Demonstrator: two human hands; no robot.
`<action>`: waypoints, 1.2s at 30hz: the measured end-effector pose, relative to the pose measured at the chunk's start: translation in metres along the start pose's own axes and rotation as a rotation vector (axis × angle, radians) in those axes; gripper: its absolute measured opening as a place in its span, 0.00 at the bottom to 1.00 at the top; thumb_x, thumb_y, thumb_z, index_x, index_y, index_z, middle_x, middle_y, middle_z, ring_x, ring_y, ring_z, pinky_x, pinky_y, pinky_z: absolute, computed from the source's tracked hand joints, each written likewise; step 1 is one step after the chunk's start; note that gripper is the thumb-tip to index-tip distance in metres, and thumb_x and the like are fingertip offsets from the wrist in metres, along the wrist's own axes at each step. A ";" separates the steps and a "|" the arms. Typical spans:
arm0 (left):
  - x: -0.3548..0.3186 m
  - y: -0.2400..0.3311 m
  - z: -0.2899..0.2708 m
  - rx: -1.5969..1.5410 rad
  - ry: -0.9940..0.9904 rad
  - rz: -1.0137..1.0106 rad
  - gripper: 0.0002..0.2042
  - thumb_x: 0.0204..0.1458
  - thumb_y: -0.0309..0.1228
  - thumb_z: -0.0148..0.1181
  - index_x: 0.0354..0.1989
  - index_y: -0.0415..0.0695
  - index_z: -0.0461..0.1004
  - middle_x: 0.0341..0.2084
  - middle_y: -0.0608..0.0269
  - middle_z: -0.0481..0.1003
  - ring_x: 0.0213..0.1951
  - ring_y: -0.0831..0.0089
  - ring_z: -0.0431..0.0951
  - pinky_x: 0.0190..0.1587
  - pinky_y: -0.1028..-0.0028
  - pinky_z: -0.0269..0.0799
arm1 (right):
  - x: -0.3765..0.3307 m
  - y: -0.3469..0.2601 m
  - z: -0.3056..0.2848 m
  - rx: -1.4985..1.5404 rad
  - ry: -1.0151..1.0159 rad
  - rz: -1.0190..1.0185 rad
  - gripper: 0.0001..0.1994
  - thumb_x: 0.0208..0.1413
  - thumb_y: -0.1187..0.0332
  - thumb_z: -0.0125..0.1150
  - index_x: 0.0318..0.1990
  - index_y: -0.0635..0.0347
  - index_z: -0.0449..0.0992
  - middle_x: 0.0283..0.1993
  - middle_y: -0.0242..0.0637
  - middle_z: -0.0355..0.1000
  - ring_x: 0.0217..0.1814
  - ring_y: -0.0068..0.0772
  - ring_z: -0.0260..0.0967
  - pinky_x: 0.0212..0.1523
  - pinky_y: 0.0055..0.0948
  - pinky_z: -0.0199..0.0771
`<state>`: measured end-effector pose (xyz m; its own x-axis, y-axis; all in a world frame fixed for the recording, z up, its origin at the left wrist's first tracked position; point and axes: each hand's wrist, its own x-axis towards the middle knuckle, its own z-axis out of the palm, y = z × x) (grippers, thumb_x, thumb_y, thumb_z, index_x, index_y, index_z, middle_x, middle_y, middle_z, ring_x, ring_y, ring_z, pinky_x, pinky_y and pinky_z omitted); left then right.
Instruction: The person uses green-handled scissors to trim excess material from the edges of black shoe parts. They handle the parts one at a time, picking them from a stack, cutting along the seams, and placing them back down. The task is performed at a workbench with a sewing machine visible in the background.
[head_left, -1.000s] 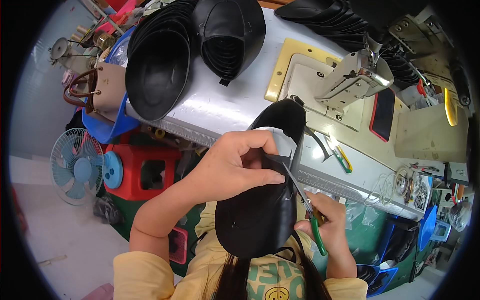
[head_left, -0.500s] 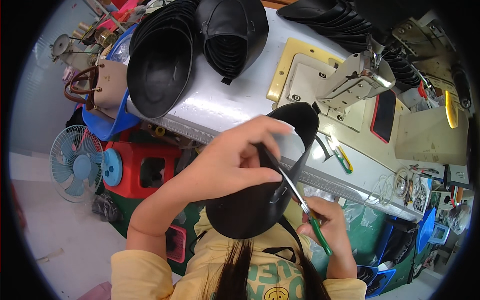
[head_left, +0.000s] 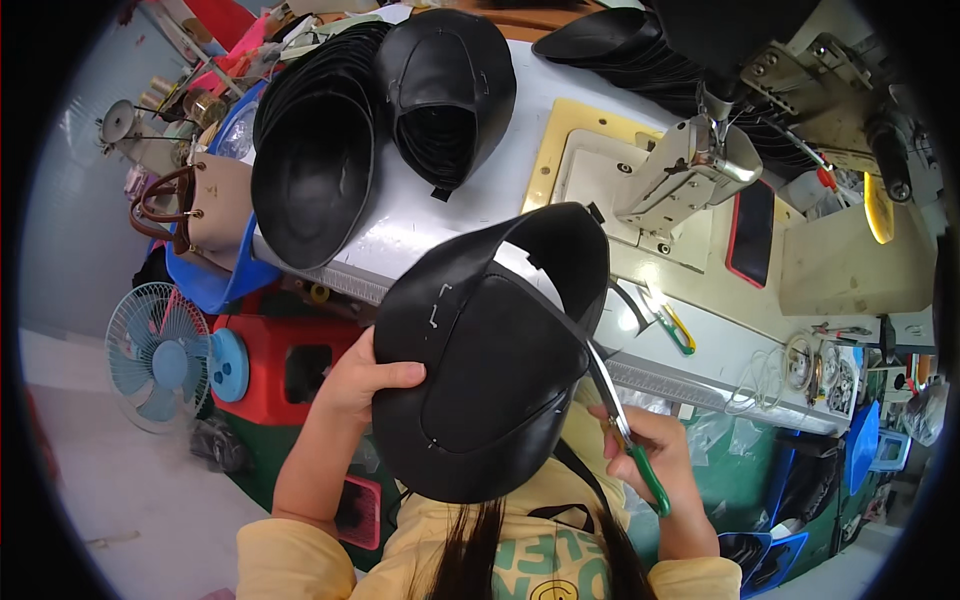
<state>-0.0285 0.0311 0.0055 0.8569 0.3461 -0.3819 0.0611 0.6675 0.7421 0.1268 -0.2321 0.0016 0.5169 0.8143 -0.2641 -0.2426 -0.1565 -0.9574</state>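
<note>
My left hand (head_left: 375, 375) grips the left side of a black stitched leather-like piece (head_left: 490, 360), its thumb pressed on the outer face. This piece is a curved, hollow shell with a centre panel, seams and small pale marks, held up in front of my chest. An opening shows at its far right. In my right hand (head_left: 650, 445) are scissors (head_left: 612, 400) with green handles. Their silver blades point up and away, lying along the right edge of the black piece. Whether they touch it or cut anything, I cannot tell.
Stacked black shells (head_left: 315, 180) and a second nested stack (head_left: 445, 100) stand on the white table (head_left: 400, 235). A sewing machine (head_left: 690, 170) is at the right, with a phone (head_left: 750, 235) and yellow-and-green-handled scissors (head_left: 675, 325) near it. A fan (head_left: 165, 355) stands left.
The black piece has turned, so its stitched centre panel now faces up. My left hand has moved from its upper edge to its left side; my right hand keeps the scissors.
</note>
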 end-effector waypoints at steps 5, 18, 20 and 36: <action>-0.004 0.011 0.008 0.170 0.023 0.127 0.27 0.35 0.18 0.63 0.49 0.36 0.65 0.41 0.58 0.72 0.43 0.71 0.72 0.48 0.71 0.67 | -0.008 -0.004 0.000 0.233 -0.162 0.130 0.34 0.37 0.51 0.70 0.48 0.69 0.70 0.24 0.27 0.64 0.26 0.15 0.59 0.28 0.15 0.59; -0.001 0.020 -0.001 0.267 -0.063 0.052 0.30 0.31 0.18 0.64 0.50 0.35 0.65 0.42 0.58 0.72 0.45 0.70 0.71 0.50 0.72 0.64 | -0.005 -0.001 -0.006 0.203 -0.228 0.113 0.32 0.38 0.58 0.71 0.50 0.66 0.69 0.25 0.26 0.62 0.27 0.14 0.57 0.30 0.14 0.57; -0.001 0.020 0.001 0.257 -0.048 0.062 0.29 0.31 0.18 0.64 0.49 0.35 0.65 0.42 0.58 0.72 0.45 0.70 0.71 0.50 0.72 0.64 | -0.006 -0.006 -0.002 0.194 -0.177 0.163 0.37 0.33 0.49 0.70 0.47 0.69 0.70 0.24 0.27 0.63 0.27 0.16 0.59 0.29 0.16 0.58; -0.004 0.031 0.002 0.326 -0.095 0.064 0.28 0.32 0.19 0.64 0.48 0.36 0.67 0.41 0.62 0.72 0.43 0.75 0.70 0.49 0.75 0.63 | -0.014 -0.004 -0.005 0.222 -0.251 0.156 0.28 0.40 0.62 0.71 0.50 0.63 0.70 0.25 0.24 0.60 0.26 0.13 0.55 0.28 0.14 0.56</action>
<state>-0.0289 0.0494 0.0314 0.9072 0.3075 -0.2870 0.1525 0.3954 0.9058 0.1241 -0.2458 0.0087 0.2491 0.9061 -0.3419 -0.4890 -0.1871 -0.8520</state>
